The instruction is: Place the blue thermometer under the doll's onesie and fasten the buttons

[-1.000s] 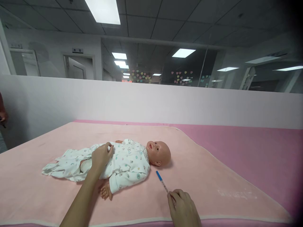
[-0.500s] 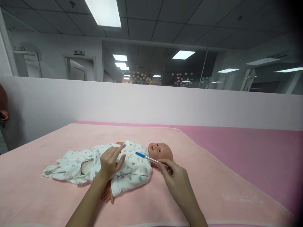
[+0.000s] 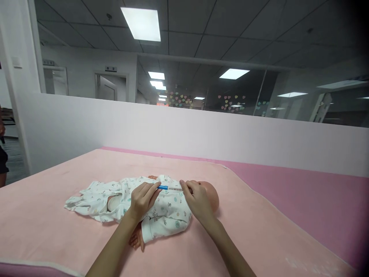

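A baby doll point(image 3: 161, 207) in a white printed sleepsuit lies on its back on a pale pink blanket point(image 3: 245, 227), head to the right. My right hand point(image 3: 197, 200) covers part of the doll's face and pinches a thin clear thermometer with a blue tip point(image 3: 170, 188), held level over the doll's chest. My left hand point(image 3: 142, 200) rests on the doll's torso, and its fingers touch the blue tip.
The blanket lies on a darker pink surface point(image 3: 317, 196). A white partition wall point(image 3: 201, 132) runs behind it, with glass office panels above. Part of another person point(image 3: 2, 154) stands at the far left edge.
My right hand lifted the thermometer from the blanket and carried it left over the doll's chest. My left hand moved up the torso until its fingers met the blue tip.
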`<state>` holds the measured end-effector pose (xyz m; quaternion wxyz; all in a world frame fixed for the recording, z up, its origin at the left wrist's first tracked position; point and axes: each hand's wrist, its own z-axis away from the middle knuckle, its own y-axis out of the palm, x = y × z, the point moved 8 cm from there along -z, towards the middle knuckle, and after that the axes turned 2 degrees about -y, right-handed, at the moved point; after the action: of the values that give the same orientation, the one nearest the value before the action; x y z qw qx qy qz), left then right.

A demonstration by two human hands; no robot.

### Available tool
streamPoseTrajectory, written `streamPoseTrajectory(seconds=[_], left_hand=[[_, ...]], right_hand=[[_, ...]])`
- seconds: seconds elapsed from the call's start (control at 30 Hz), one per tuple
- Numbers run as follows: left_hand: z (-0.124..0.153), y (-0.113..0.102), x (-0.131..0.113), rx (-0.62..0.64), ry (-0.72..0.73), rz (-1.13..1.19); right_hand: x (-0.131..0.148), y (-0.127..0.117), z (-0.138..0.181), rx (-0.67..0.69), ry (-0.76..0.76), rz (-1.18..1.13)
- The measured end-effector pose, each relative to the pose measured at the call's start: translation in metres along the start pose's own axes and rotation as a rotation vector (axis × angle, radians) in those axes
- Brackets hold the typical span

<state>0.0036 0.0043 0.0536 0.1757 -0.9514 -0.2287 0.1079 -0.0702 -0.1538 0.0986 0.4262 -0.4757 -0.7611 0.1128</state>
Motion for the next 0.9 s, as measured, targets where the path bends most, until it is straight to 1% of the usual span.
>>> streamPoseTrajectory(seconds=[0.1, 0.17, 0.23, 0.27, 0.33, 0.37, 0.4, 0.43, 0.47, 0.5, 0.57, 0.6, 0.63, 0.67, 0.7, 0.77, 0.8, 0.83, 0.9], left_hand=[[-0.001, -0.002, 0.001, -0.006, -0.036, 0.018], [-0.001, -0.003, 0.000, -0.009, -0.043, 0.044], [0.000, -0.003, 0.001, -0.032, -0.054, 0.065], [0.000, -0.004, 0.001, -0.053, -0.061, 0.070], [0.001, -0.008, 0.002, -0.140, -0.056, 0.078], [0.001, -0.011, 0.002, -0.194, -0.043, 0.084], [0.002, -0.013, 0.001, -0.242, -0.030, 0.091], [0.002, -0.015, 0.001, -0.276, -0.021, 0.099], [0.002, -0.016, 0.001, -0.297, -0.016, 0.105], [0.001, -0.016, 0.001, -0.303, -0.019, 0.107], [0.000, -0.015, 0.002, -0.284, -0.040, 0.102], [-0.001, -0.014, 0.002, -0.271, -0.048, 0.097], [-0.002, -0.013, 0.002, -0.255, -0.051, 0.092], [-0.002, -0.012, 0.002, -0.242, -0.051, 0.088], [-0.002, -0.011, 0.002, -0.229, -0.050, 0.084], [-0.001, -0.009, 0.002, -0.209, -0.051, 0.077], [-0.001, -0.008, 0.002, -0.202, -0.058, 0.074], [-0.001, -0.007, 0.003, -0.194, -0.069, 0.070], [-0.002, -0.007, 0.004, -0.181, -0.092, 0.063]], right_hand=[[0.011, -0.001, -0.013, 0.065, -0.063, 0.062], [0.023, -0.017, -0.029, 0.091, -0.106, 0.036], [0.034, -0.050, -0.049, 0.057, -0.133, -0.063], [0.037, -0.072, -0.060, 0.009, -0.122, -0.144], [0.042, -0.110, -0.076, -0.070, -0.131, -0.375], [0.044, -0.121, -0.081, -0.078, -0.164, -0.489], [0.046, -0.127, -0.082, -0.073, -0.205, -0.560], [0.048, -0.124, -0.080, -0.040, -0.251, -0.578], [0.049, -0.115, -0.076, 0.012, -0.295, -0.544], [0.049, -0.100, -0.069, 0.071, -0.329, -0.479], [0.047, -0.067, -0.055, 0.179, -0.375, -0.339], [0.045, -0.054, -0.049, 0.219, -0.386, -0.285], [0.043, -0.047, -0.045, 0.225, -0.384, -0.255], [0.040, -0.046, -0.045, 0.199, -0.366, -0.252], [0.037, -0.050, -0.048, 0.154, -0.336, -0.274], [0.030, -0.064, -0.056, 0.058, -0.255, -0.407], [0.026, -0.069, -0.061, 0.033, -0.221, -0.483], [0.023, -0.070, -0.064, 0.033, -0.208, -0.516], [0.020, -0.063, -0.065, 0.069, -0.225, -0.450]])
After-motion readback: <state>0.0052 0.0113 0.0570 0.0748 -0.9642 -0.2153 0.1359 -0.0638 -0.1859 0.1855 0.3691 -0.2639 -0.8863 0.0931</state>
